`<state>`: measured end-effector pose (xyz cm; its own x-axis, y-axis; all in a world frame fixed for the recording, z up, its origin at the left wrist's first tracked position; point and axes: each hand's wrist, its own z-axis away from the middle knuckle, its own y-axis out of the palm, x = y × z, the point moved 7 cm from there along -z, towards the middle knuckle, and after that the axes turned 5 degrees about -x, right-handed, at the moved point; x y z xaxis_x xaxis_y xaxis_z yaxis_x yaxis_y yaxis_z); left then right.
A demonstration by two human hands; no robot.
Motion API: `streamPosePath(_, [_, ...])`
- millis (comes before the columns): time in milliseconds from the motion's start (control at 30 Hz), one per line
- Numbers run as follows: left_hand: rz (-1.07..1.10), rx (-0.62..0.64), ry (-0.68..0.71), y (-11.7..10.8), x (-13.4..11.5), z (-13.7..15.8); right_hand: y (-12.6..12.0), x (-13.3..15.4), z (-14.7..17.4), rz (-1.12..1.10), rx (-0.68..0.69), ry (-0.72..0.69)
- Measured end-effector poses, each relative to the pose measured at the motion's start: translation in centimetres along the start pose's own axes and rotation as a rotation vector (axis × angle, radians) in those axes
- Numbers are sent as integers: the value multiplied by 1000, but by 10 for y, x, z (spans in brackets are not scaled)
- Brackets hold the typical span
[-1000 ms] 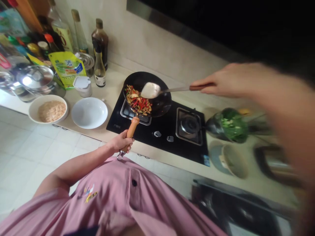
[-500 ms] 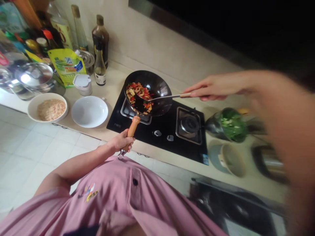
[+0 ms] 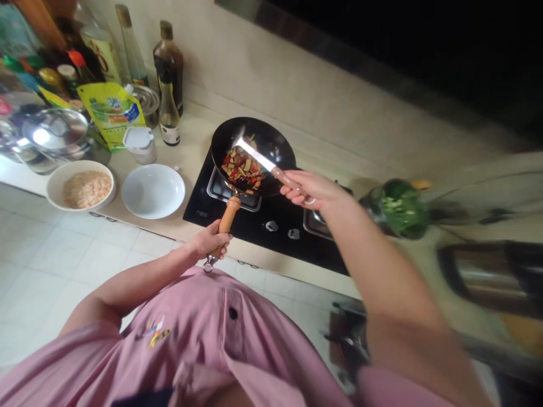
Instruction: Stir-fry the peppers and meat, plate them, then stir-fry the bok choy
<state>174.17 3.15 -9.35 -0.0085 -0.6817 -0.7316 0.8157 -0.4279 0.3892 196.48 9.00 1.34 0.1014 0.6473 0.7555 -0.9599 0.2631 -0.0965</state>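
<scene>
A black wok (image 3: 280, 148) sits on the left burner of the black gas stove (image 3: 250, 237). My left hand (image 3: 211, 238) is closed around its wooden handle, close to the metal ring at the end. Chopped food (image 3: 244, 167) in red, tan and green pieces lies in the wok's near left part. In my closed right hand (image 3: 311, 191) is the wooden grip of a metal spatula (image 3: 258, 156). Its shiny shaft slants over the wok, and its head is near the far left inside wall, above the food.
Left of the stove stand a white empty-looking plate (image 3: 153, 192), a bowl of pale food (image 3: 85, 189), a white lidded jar (image 3: 139, 144), a yellow-green pouch (image 3: 112, 113) and several bottles (image 3: 168, 68). Chopped greens fill a bowl (image 3: 401, 208) on the right. A dark hood (image 3: 403, 45) overhangs the stove.
My right hand has swung down and nearer, turning the spatula so its head lies toward the wok's far left. The food has shifted. My left hand keeps its hold on the handle.
</scene>
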Motion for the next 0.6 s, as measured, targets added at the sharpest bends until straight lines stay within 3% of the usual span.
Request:
streamPosePath(133, [6,-9,-3,0,0,1,-8,-64,26,-296,-16,131])
streamPosePath(333, [0,-11,-26,1,-1,1,-47,-134,87,-250,-39,129])
streamPosePath(433, [-12,-22,-10,3,-4,2,-38,-130,81,-169,-41,95])
streamPosePath(600, [-26,-62,-68,6,2,9,2,-91,34,-100,60,-57])
